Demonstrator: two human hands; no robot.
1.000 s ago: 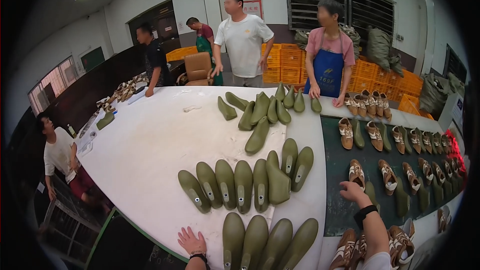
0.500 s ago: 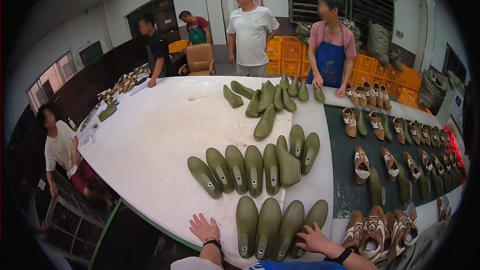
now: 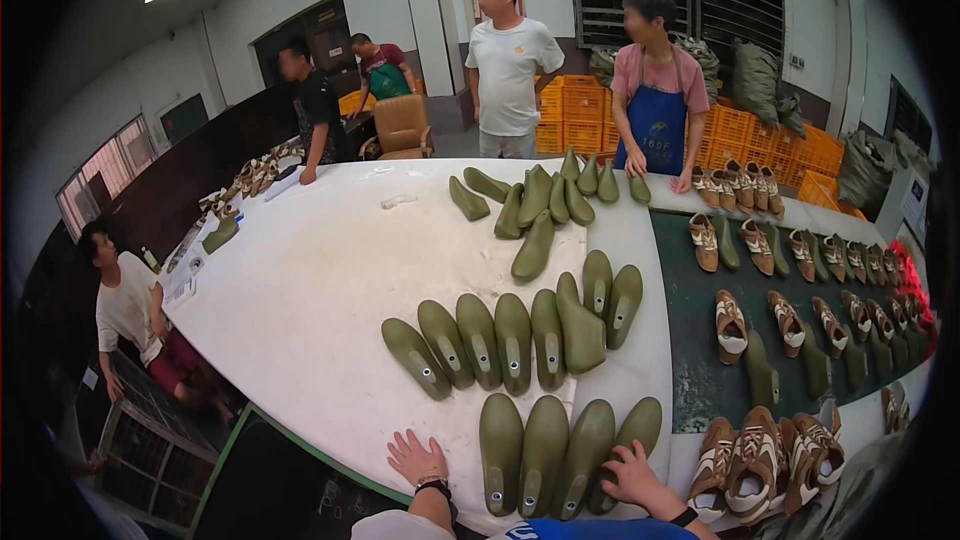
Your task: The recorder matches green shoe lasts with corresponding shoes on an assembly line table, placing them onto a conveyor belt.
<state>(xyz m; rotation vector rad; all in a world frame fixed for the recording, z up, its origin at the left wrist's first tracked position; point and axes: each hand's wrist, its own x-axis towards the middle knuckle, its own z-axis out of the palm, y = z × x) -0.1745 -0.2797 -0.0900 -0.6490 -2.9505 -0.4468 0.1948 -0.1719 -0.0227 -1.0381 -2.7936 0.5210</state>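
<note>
My left hand point(image 3: 417, 458) lies flat on the white tabletop point(image 3: 300, 280), fingers spread, holding nothing. Beside it stands a near row of green shoe lasts point(image 3: 540, 455), side by side with toes pointing away. On the rightmost last point(image 3: 641, 425) of that row rests my right hand point(image 3: 637, 477), its fingers apart and touching the side of the last; I see no grip around it. Beyond lies a second row of green lasts point(image 3: 475, 335), one of them point(image 3: 583, 330) turned on its side.
Farther back is a loose pile of lasts point(image 3: 535, 195). To the right, brown-and-white shoes point(image 3: 757, 460) stand close to my right arm. A dark green belt point(image 3: 690, 380) carries shoes and lasts. A person in a blue apron point(image 3: 655, 130) touches a last across the table; others stand around.
The view has shifted slightly. Both my hands keep their places on the table and the last. The person in the white shirt at the back has moved a little to the right.
</note>
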